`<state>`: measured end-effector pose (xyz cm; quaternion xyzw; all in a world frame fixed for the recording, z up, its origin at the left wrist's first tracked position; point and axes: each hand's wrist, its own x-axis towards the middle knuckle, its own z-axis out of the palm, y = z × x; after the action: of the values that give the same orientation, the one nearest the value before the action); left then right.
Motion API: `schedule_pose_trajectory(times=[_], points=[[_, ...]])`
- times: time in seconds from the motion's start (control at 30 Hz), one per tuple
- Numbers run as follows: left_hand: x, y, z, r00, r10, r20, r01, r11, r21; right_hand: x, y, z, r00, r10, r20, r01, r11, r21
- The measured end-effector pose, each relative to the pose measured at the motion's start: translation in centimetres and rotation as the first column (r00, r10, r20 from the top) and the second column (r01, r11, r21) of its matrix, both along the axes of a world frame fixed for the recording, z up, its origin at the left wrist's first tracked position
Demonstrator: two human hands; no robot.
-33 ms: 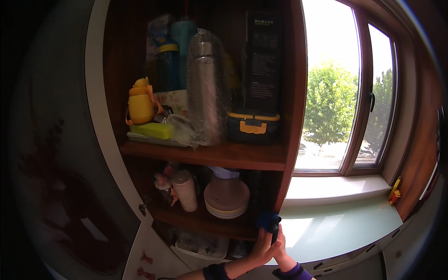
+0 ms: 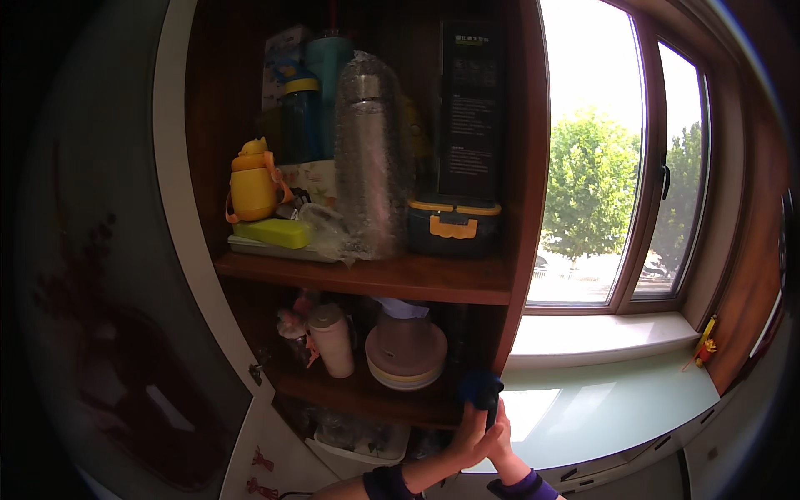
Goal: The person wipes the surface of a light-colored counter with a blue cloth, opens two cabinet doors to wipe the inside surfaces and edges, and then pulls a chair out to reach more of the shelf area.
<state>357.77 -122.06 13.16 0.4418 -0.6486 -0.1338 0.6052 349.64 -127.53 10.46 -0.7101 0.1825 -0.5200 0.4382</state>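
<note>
In front of the right side of the open cabinet, my two hands are together around a dark, bottle-like thing with a blue top and a black knob or spout [image 2: 482, 389]. My left hand [image 2: 472, 440] is closed on its near side, with a dark band at the wrist. Pressed against its other side is my right hand [image 2: 502, 436], below it a purple cuff. Most of the thing's body is hidden by my fingers. Left of it, on the middle shelf, sit a stack of round plates or lids [image 2: 405, 354] and a pale tumbler [image 2: 332, 342].
The upper shelf [image 2: 367, 271] holds a bubble-wrapped steel flask [image 2: 367, 167], a yellow bottle [image 2: 252, 187], a dark lunch box [image 2: 454, 227] and a tall black box [image 2: 470, 108]. Below is a white bin [image 2: 387, 460]. A pale countertop [image 2: 617, 408] runs under the window at right.
</note>
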Motion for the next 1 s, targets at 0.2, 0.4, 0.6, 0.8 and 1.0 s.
schedule_pose_trajectory(times=[0.2,0.4,0.6,0.8,1.0], points=[[4.4,-7.4,3.8,0.974,-0.035,-0.223,0.086,0.971,0.225,0.5,-1.1,-1.9,0.988,-0.146,-0.051,0.146,0.989,0.008],[3.7,-7.2,-1.7,0.897,-0.055,-0.438,0.174,0.956,0.237,0.0,-1.0,-1.5,0.996,-0.066,-0.058,0.071,0.994,0.086],[0.4,-2.1,-3.0,0.944,-0.070,-0.322,0.131,0.976,0.174,0.3,-1.1,-1.8,0.998,-0.061,-0.013,0.062,0.993,0.101],[4.1,-5.0,4.6,0.961,-0.179,-0.210,0.228,0.945,0.236,0.5,0.1,-0.7,0.992,-0.120,-0.034,0.122,0.991,0.056],[4.0,-7.6,1.2,0.920,-0.033,-0.390,0.122,0.971,0.206,0.8,-0.6,-1.3,0.992,-0.117,-0.038,0.119,0.991,0.062]])
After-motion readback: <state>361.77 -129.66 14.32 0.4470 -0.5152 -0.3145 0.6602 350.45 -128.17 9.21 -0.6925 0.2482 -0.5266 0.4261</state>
